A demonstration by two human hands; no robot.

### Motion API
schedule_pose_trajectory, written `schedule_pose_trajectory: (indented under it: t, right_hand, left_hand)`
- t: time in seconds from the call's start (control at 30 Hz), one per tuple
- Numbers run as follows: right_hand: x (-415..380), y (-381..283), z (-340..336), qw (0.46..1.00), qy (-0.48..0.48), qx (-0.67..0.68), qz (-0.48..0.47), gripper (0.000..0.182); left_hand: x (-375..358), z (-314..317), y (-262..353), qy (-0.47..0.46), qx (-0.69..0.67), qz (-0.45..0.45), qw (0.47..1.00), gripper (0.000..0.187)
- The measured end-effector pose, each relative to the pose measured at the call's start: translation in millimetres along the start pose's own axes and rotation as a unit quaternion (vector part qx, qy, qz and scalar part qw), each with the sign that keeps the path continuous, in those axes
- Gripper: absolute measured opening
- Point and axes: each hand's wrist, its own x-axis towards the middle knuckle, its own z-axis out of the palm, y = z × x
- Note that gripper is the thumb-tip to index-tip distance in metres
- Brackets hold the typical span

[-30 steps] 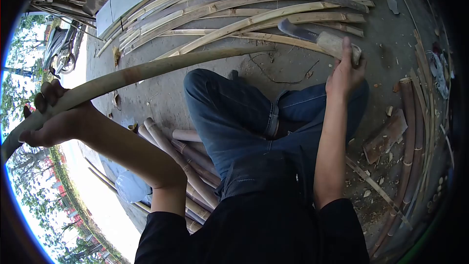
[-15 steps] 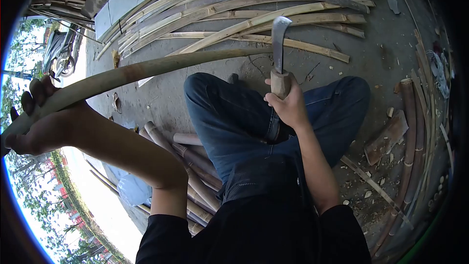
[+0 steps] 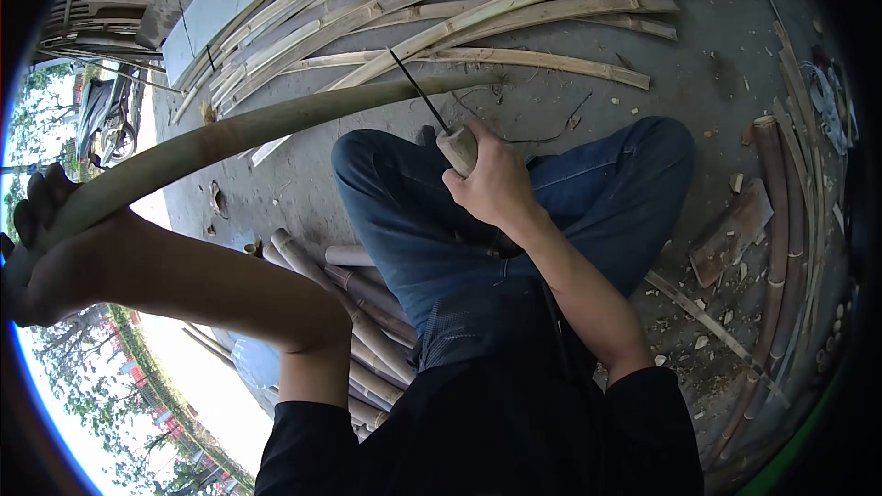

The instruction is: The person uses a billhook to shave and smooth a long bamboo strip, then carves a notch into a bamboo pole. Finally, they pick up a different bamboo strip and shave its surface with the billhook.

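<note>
A long bamboo strip (image 3: 266,124) runs from the left edge across to above my knees, its far end tapering close over the floor. Near its left end my left hand (image 3: 69,253) is closed around it, the fingers on the far side. My right hand (image 3: 493,176) grips the wooden handle of a machete (image 3: 459,149) in front of my lap. Its dark blade is turned edge-on, so it looks like a thin line pointing up and left, and it overlaps the strip in this view. Both my legs (image 3: 404,193) are folded on the floor.
Many split bamboo strips (image 3: 514,18) lie in a fanned pile ahead. Bamboo poles (image 3: 367,340) rest by my left thigh. To the right are brown poles (image 3: 770,211), a wood block (image 3: 730,234) and scattered chips. A motorbike (image 3: 115,124) stands at the far left.
My right hand has moved left and turned the machete, swinging its blade from upright and broadside to edge-on, leaning left over the strip. The left hand still holds the strip, slightly lower in view.
</note>
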Motion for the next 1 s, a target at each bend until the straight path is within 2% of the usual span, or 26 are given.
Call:
schedule_pose_trajectory:
  t: [0.07, 0.1, 0.13, 0.17, 0.2, 0.23, 0.37, 0.43, 0.5, 0.57, 0.63, 0.7, 0.77, 0.8, 0.9, 0.97, 1.0]
  right_hand:
    - [23, 29, 5, 0.998, -0.001, -0.021, 0.053, 0.069]
    - [24, 32, 3, 0.998, 0.007, -0.042, 0.047, 0.069]
    - [12, 16, 0, 1.0, 0.014, -0.028, 0.001, 0.068]
    - [-2, 0, -2, 0.999, 0.016, -0.016, -0.044, 0.068]
    - [-13, -22, -9, 0.999, -0.036, 0.012, -0.009, 0.068]
    - [-18, -14, -3, 0.999, -0.047, 0.014, -0.001, 0.068]
    - [22, 22, -11, 0.996, -0.022, -0.078, 0.042, 0.067]
    - [3, -6, -18, 0.994, -0.027, -0.103, -0.005, 0.065]
    - [-14, -21, -15, 0.998, -0.056, -0.002, -0.019, 0.063]
    - [2, 10, -2, 0.999, -0.028, -0.04, -0.002, 0.064]
    - [25, 51, 14, 0.996, 0.016, -0.077, 0.052, 0.065]
    - [23, 43, 18, 0.996, 0.023, -0.07, 0.048, 0.066]
    - [-12, 6, 23, 1.0, -0.015, -0.004, -0.01, 0.065]
    - [-9, 12, 26, 0.999, -0.013, 0.029, -0.016, 0.063]
    - [21, 47, 37, 0.999, 0.041, -0.032, 0.009, 0.064]
    - [5, 4, 21, 0.999, -0.013, -0.021, 0.04, 0.066]
    - [-5, -8, 20, 0.999, -0.035, -0.037, 0.002, 0.066]
  left_hand:
    - [12, -7, -12, 0.01, -0.026, -0.012, 1.0, 0.073]
    - [15, -11, -16, 0.019, -0.037, -0.028, 0.999, 0.071]
    - [3, -7, -10, -0.011, -0.032, 0.009, 0.999, 0.065]
    - [13, -14, -13, -0.041, -0.031, -0.002, 0.999, 0.062]
    - [2, -7, -6, -0.034, 0.008, 0.0, 0.999, 0.062]
    - [-9, 0, 1, -0.028, 0.043, 0.003, 0.999, 0.061]
    - [-7, -10, -1, 0.022, 0.009, 0.003, 1.0, 0.062]
    - [1, -19, -8, -0.014, -0.09, -0.006, 0.996, 0.062]
    - [15, -41, -14, -0.088, -0.128, -0.043, 0.987, 0.063]
    - [12, -46, -23, -0.138, -0.171, -0.007, 0.976, 0.054]
    - [4, -52, -18, -0.136, -0.165, -0.033, 0.976, 0.056]
    - [2, -55, -19, -0.136, -0.182, -0.027, 0.973, 0.055]
    - [6, -63, -19, -0.146, -0.197, -0.052, 0.968, 0.054]
    - [4, -62, -18, -0.123, -0.165, -0.052, 0.977, 0.053]
    - [-1, -52, -19, -0.072, -0.143, -0.043, 0.986, 0.052]
    - [-2, -52, -20, -0.072, -0.118, -0.056, 0.989, 0.052]
    - [-1, -52, -19, -0.073, -0.106, -0.049, 0.99, 0.052]
